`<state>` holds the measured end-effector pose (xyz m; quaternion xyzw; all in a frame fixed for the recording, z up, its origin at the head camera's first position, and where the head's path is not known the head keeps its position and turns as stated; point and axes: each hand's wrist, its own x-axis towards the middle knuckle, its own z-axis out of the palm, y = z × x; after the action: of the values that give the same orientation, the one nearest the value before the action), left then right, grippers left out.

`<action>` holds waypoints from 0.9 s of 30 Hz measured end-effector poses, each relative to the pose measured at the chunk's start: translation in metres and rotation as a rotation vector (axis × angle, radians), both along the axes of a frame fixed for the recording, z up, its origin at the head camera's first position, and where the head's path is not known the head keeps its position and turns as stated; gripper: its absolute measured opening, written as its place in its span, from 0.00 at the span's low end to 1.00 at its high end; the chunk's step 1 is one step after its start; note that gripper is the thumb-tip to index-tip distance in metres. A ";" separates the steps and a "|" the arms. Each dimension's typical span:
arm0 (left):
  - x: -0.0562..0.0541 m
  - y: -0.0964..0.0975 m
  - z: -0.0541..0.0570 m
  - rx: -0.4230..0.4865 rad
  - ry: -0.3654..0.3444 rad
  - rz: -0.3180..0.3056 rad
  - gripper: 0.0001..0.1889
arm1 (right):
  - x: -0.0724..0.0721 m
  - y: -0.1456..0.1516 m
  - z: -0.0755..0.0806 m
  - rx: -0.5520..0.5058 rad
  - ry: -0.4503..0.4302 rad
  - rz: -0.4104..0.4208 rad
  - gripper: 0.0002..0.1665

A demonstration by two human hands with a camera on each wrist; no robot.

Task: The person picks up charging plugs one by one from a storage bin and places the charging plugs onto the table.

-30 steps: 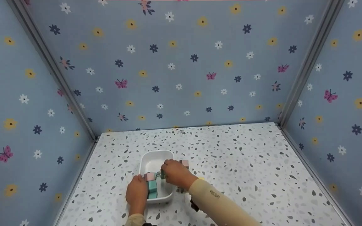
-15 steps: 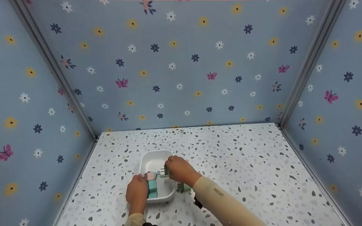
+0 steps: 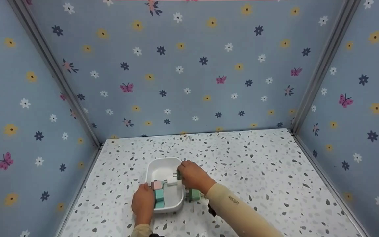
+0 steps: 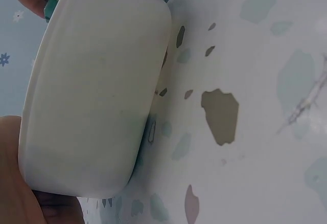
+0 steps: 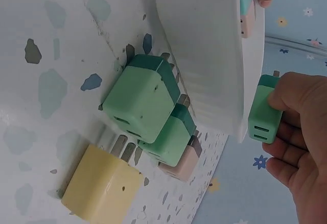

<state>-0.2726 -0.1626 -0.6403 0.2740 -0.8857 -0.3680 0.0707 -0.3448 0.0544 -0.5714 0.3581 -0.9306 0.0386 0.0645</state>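
Fingers [image 5: 281, 169] of right hand [image 3: 192, 176] pinching green charger [image 5: 262, 112], left hand [image 3: 143, 200] gripping white tray [image 4: 97, 86] (fingers [image 4: 64, 215] partly hidden)

I had free room across the table [image 3: 258, 161] on the far right; green chargers [image 5: 140, 98] and a yellow charger [image 5: 102, 183] obstructed the right side of the tray [image 3: 163, 170], my left hand [image 3: 143, 200] its left.

The left hand [image 3: 143, 199] grips; the right hand [image 3: 194, 177] pinches with curled fingers [image 5: 286, 169], forearm [image 3: 242, 210] aslant.
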 end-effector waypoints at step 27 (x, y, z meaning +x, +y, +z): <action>-0.003 0.003 -0.002 -0.020 -0.033 0.015 0.26 | -0.009 0.044 -0.010 -0.032 0.000 -0.073 0.21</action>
<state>-0.2753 -0.1601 -0.6423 0.2862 -0.8882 -0.3540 0.0616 -0.3543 0.0981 -0.5813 0.3229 -0.9423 0.0509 0.0716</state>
